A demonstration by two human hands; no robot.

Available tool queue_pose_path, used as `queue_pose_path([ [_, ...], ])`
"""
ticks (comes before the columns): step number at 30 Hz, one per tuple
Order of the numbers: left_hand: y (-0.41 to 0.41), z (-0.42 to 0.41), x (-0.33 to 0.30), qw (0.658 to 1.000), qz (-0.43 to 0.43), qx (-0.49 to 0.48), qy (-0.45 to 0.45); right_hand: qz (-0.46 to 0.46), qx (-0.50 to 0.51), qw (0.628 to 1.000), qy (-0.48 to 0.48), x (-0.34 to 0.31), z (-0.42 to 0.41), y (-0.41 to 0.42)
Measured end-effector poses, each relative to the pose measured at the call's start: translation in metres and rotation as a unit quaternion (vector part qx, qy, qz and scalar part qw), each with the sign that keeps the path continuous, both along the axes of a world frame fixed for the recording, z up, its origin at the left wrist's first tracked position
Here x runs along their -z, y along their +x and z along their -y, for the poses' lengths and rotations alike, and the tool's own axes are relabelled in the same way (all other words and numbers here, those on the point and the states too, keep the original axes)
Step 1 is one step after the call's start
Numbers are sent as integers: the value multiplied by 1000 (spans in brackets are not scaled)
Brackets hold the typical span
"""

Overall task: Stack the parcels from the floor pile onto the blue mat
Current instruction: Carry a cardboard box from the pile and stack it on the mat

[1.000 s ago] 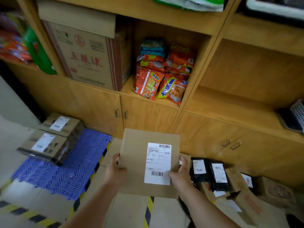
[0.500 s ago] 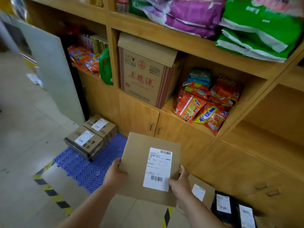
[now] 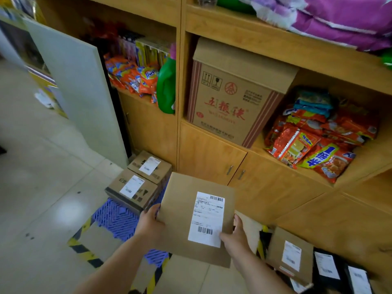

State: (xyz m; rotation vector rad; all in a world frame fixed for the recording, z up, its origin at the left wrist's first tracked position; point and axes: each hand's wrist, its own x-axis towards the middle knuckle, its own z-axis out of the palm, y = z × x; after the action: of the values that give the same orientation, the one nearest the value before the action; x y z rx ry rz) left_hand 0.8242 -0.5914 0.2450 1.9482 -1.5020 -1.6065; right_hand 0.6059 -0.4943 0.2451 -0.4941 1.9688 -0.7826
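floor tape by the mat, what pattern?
Yellow-and-black diagonal stripes on the floor tape, head view.

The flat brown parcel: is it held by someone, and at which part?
Yes. The flat brown parcel is held by both hands: the left hand at its left edge, the right hand at its lower right edge.

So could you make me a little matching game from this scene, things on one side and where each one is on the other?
Things:
1. flat brown parcel
2. two small cardboard boxes
3. green bottle
4. black parcels

Places:
A. on the shelf beside orange packets
B. on the floor at the right
C. on the blue mat
D. held in both hands

Pairs: 1-D, 2-C, 3-A, 4-B
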Motion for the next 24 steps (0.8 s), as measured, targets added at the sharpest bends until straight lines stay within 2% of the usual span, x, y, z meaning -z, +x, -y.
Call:
queue_pose_path([
  [7, 0, 61, 32, 992, 90, 87, -14, -7, 25, 999, 40, 32, 46, 18],
  [13, -18, 118, 57, 981, 127, 147, -9, -1, 35, 998, 57, 64, 94, 3],
  [19, -41, 179, 92, 970, 170, 174, -5, 10, 33, 995, 91, 111, 156, -15],
  [24, -52, 227, 145, 961, 197, 195, 8, 12, 17, 992, 125, 165, 205, -22],
])
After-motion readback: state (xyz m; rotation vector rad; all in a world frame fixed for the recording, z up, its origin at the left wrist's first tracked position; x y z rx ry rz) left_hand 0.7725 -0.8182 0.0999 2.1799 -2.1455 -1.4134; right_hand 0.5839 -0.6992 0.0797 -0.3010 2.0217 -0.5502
